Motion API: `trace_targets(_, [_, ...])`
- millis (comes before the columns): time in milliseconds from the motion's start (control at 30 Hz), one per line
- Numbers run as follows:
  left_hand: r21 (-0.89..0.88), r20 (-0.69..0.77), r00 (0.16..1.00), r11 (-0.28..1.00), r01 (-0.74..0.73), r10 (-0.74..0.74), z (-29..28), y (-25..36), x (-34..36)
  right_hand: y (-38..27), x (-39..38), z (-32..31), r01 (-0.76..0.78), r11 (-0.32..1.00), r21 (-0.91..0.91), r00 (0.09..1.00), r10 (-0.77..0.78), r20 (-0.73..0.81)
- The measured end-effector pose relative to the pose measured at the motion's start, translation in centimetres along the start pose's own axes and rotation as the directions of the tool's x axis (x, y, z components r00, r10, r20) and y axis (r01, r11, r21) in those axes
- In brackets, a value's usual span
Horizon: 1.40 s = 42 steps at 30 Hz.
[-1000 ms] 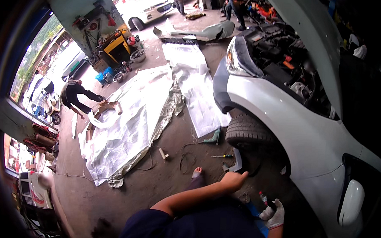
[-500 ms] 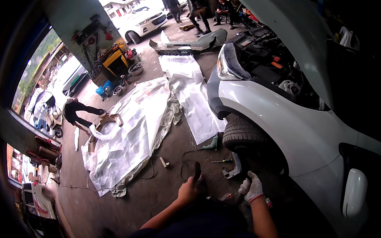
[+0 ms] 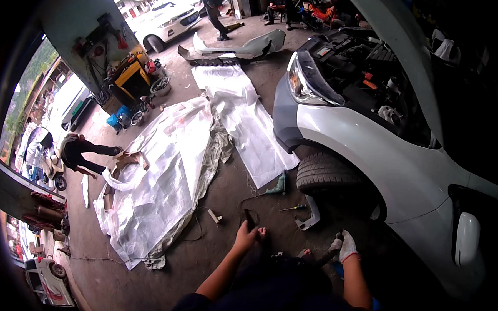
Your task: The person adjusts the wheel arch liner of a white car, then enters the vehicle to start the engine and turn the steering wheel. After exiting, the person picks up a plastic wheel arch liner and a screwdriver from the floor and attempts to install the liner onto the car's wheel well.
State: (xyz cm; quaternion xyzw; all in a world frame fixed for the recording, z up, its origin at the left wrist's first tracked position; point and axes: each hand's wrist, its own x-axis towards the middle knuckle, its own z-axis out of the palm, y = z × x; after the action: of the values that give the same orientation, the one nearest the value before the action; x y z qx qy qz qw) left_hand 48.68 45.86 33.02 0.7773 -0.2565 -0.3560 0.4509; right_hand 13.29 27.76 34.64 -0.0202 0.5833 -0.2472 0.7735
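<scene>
My bare left hand (image 3: 246, 237) is closed round a dark, narrow flat piece (image 3: 250, 218) that sticks up past the fingers; its kind is not clear. My right hand (image 3: 347, 247) wears a white knit glove with a red cuff. Its fingers are curled near the shadow under the white car (image 3: 396, 167), and whatever they may hold is too dark to make out. Ahead of my hands lie a grey-silver bracket-like part (image 3: 312, 215), a screwdriver (image 3: 294, 208) and a green power drill (image 3: 278, 184), all beside the car's front tyre (image 3: 327, 173).
White plastic sheeting (image 3: 165, 174) spreads over the floor, with a removed bumper (image 3: 237, 48) beyond it. A cord and a small pale block (image 3: 214, 215) lie nearby. The hood (image 3: 398, 56) is raised. A person (image 3: 81, 152) stands at left; others are at the back.
My view has shifted a little to the right. Both hands stay low in front of me, still curled. The person at left has straightened somewhat; one person at the back has left the view.
</scene>
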Motion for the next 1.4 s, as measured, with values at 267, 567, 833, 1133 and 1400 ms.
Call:
trace_targets(267, [-0.187,0.399,0.755,0.76,0.623,-0.521,-8.6,-14.5,3.2,9.2,-0.5,-9.7,0.068,0.988,0.14,0.944,-0.018,-0.33])
trace_targets(567, [-0.133,-0.203,0.535,0.565,0.815,-0.82,-20.6,-34.5,3.3,13.6,-2.2,-13.0,0.368,0.922,0.12,0.776,-0.233,-0.587])
trace_targets(833, [-0.182,-0.216,0.767,0.797,0.576,-0.604,-21.3,-24.7,11.7,5.3,-0.5,-8.4,0.44,0.894,0.087,0.801,-0.347,-0.488])
trace_targets(1133, [-0.151,-0.029,0.718,0.713,0.685,-0.696,-15.1,-19.7,8.3,6.4,0.5,-17.3,0.435,0.813,0.388,0.869,-0.265,-0.418])
trace_targets(1400, [0.166,0.052,0.589,0.588,0.791,-0.806,-15.2,-17.9,-0.2,27.9,1.6,-40.5,0.322,0.881,0.347,0.573,0.11,-0.812])
